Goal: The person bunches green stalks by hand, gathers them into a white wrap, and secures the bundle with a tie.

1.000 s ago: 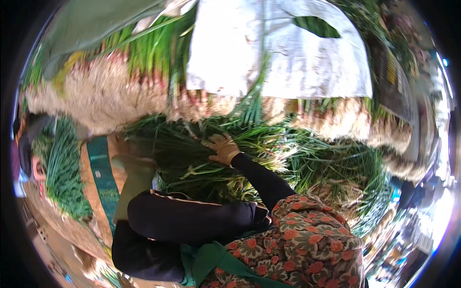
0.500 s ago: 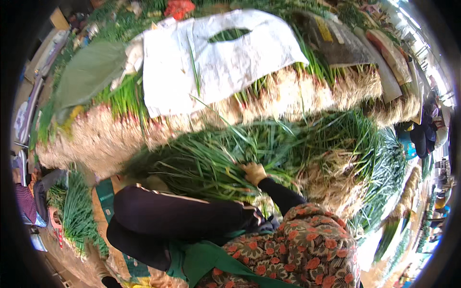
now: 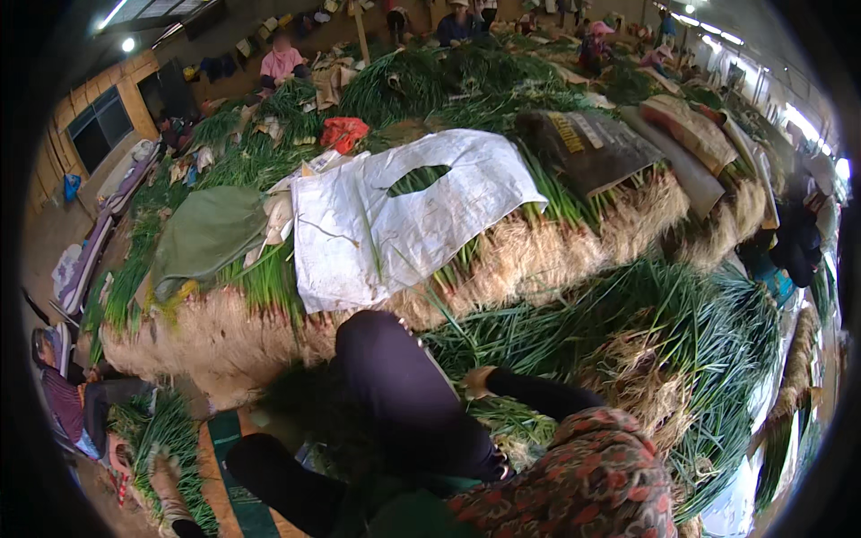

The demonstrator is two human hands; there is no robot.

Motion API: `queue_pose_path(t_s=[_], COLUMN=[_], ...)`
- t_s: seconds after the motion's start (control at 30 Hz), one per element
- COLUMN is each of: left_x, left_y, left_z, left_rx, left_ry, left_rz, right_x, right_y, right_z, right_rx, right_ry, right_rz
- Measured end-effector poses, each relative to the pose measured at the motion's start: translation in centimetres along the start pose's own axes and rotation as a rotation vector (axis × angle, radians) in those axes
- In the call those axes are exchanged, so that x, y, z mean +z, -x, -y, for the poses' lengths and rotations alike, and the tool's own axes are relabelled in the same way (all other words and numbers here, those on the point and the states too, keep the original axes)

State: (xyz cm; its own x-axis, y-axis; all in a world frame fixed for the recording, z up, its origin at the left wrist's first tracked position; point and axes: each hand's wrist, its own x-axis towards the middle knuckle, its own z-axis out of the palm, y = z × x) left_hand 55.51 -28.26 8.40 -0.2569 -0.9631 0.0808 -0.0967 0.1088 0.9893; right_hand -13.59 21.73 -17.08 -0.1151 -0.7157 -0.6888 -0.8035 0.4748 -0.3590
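Right grip (image 3: 478, 383) low at the onions (image 3: 547, 336)

The onions lie in a loose, tangled heap in front of me and to my right, leaves running several ways, with a mat of roots (image 3: 641, 377) showing on the right. My right grip is just beside my raised knee (image 3: 386, 345), leaves close around it. Its fingers are partly hidden, so I cannot tell whether they are apart or clamped on a stem. My left grip (image 3: 167, 484) is well apart from it, down at the left bunch (image 3: 184, 430); it is too blurred to say whether it is closed on leaves or only resting there.

I judge each onion light, the leaves long, soft and limp, easy to crease, and perhaps slick if damp, which I cannot see. A handful would likely drag its neighbours. The best hold seems low on the stems, just above the roots, where they should be firmer; the leaf ends would bend and slip, and bare roots would probably tear.

Beyond the heap stands a packed row (image 3: 529, 260), roots toward me, partly under a white sheet (image 3: 413, 211) on which I can read nothing. The dark sack (image 3: 587, 152) carries yellow print, bent and small. The green cloth (image 3: 211, 233) looks plain. On the teal band (image 3: 242, 489) near my legs I can make out no writing.
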Motion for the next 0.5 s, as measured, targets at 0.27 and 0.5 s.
queue_pose_path(t_s=[0.27, 0.5], left_x=[9.7, 38.0], left_y=[1.9, 0.0], left_z=[1.2, -7.3], left_rx=[-0.129, -0.299], left_ry=[-0.004, -0.026], left_rz=[-0.062, 0.451], right_x=[10.3, 5.6], right_y=[8.3, 4.9], right_z=[6.0, 4.5], right_rx=[-0.049, -0.035], right_ry=[0.224, 0.163], right_rz=[-0.263, 0.189])
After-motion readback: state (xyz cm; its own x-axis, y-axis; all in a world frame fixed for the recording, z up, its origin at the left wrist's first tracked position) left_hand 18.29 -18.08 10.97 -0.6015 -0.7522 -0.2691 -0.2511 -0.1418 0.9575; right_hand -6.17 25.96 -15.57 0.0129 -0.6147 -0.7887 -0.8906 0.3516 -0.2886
